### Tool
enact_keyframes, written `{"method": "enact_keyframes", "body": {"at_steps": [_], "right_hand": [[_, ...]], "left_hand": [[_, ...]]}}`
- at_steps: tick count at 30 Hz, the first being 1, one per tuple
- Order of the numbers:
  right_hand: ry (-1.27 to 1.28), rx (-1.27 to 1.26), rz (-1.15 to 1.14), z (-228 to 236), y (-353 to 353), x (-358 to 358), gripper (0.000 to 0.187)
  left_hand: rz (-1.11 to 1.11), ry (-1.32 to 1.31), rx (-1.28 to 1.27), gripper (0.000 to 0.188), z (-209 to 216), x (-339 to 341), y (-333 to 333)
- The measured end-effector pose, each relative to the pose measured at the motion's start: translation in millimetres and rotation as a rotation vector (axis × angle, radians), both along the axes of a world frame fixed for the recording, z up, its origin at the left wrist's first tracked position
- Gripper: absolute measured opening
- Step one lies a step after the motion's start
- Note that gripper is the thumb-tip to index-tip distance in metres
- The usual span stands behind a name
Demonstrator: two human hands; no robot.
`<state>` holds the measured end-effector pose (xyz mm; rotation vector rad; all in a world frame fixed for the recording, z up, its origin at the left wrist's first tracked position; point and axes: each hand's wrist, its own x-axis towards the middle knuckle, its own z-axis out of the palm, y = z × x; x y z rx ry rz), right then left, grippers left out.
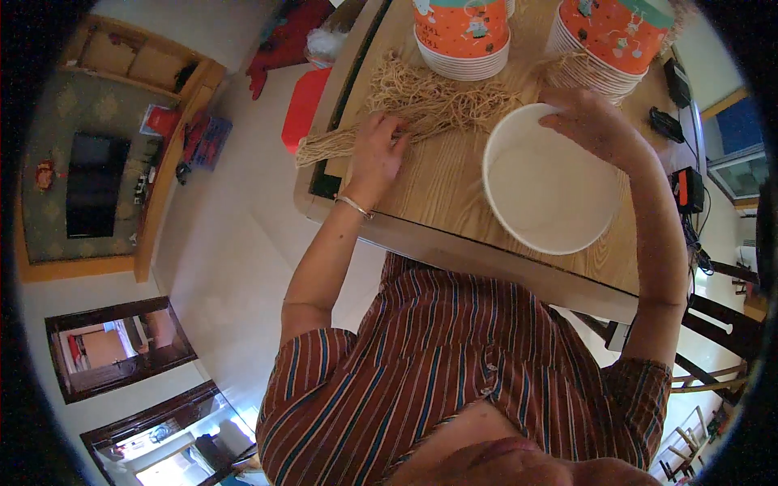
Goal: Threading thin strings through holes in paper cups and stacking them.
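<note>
A loose bundle of tan twine (438, 101) lies across the wooden table, its straighter end at the left edge. My left hand (379, 154) is on this bundle, its fingers curled over the strands; the fingertips are partly hidden. To the right, a round white paper bucket (555, 182) shows its pale inside, its opening facing me. Over its far rim my right hand (587, 121) is bent inward, thumb and fingers apart, with nothing visible in it. More tan strands show just beyond that hand, beside a stack of buckets.
Two stacks of orange printed paper buckets, one left (462, 49) and one right (608, 40), stand at the table's far side. Black adapters and cables (668, 125) lie along the right edge. A red stool (306, 109) is beyond the left edge. The wooden table (429, 198) has a pale front edge.
</note>
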<state>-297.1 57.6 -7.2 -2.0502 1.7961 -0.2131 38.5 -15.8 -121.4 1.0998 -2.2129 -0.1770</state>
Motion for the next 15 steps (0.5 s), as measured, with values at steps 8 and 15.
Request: {"method": "enact_keyframes", "body": {"at_steps": [8,15], "right_hand": [[-0.222,-0.185,0.154,1.3,8.1,10.8,0.026],[-0.268,-0.226,0.128,1.2,6.6,11.8,0.022]], "left_hand": [[-0.058,0.136,0.269,0.011,1.3,7.8,-5.5],[-0.094,0.099,0.183,0.013,-1.5,7.3,-7.3]]}}
